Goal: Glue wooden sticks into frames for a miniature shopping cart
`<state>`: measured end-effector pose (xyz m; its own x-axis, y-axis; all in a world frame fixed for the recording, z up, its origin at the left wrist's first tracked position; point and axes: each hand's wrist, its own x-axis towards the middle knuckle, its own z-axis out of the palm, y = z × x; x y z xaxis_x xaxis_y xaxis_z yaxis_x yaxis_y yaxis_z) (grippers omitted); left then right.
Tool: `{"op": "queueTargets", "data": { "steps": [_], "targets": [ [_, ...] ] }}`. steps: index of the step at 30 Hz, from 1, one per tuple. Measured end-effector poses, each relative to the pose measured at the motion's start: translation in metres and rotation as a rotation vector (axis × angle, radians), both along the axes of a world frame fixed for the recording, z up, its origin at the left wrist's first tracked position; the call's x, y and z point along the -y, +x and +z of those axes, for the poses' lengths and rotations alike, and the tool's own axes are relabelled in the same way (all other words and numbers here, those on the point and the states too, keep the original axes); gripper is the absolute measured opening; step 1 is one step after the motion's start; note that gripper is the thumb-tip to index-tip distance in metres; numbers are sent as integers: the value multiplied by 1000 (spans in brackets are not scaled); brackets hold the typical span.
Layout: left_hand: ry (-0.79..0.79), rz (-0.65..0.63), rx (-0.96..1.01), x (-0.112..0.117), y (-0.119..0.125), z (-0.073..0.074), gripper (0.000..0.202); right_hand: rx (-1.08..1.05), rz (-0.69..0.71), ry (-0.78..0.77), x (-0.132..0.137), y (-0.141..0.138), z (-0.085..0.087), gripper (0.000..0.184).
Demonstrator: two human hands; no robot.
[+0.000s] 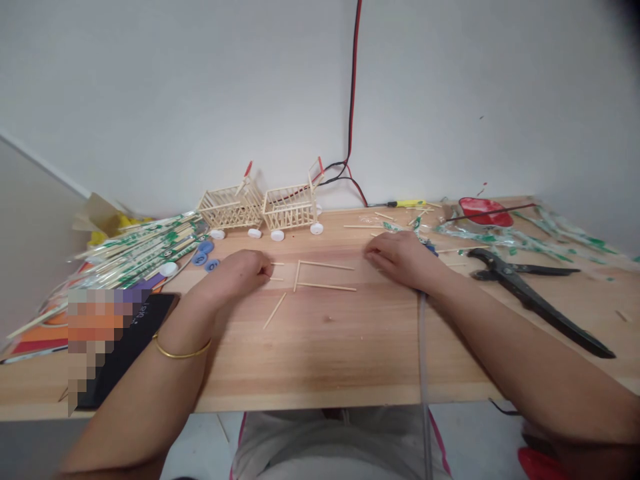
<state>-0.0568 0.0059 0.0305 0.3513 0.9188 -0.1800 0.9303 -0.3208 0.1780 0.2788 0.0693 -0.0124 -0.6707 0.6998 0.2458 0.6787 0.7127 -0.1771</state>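
My left hand [246,272] rests low over the wooden table, its fingers curled and pressed together. Two short wooden sticks [278,279] show just past its fingertips; whether the fingers grip them is hidden. My right hand [399,257] is bent down over the table, fingers together, and what lies in them cannot be made out. Between the hands, thin sticks form a three-sided frame [297,276], open toward the right. One loose stick [275,311] lies slanted in front of it. A grey tube or cord [423,347] runs from beside my right wrist over the table's front edge.
Two small stick-built carts [231,208] with white wheels stand by the wall. Wrapped sticks [145,248], blue discs [202,253] and a black flat object [131,343] lie left. Right are dark pliers-like cutters [533,293], a yellow-handled tool [407,204] and torn wrappers [545,243].
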Motion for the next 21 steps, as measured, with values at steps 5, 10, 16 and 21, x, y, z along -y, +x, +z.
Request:
{"op": "queueTargets", "data": {
  "steps": [5,10,16,21],
  "targets": [
    [-45,15,-28,2,2,3,13,0,-1,4,0,0,0,23],
    [-58,23,58,1,-1,6,13,-7,-6,-1,0,0,0,22],
    [-33,143,124,6,-7,21,23,-9,3,-1,1,-1,1,22],
    [-162,37,-40,26,17,18,37,-16,1,2,1,0,0,22]
  ]
}}
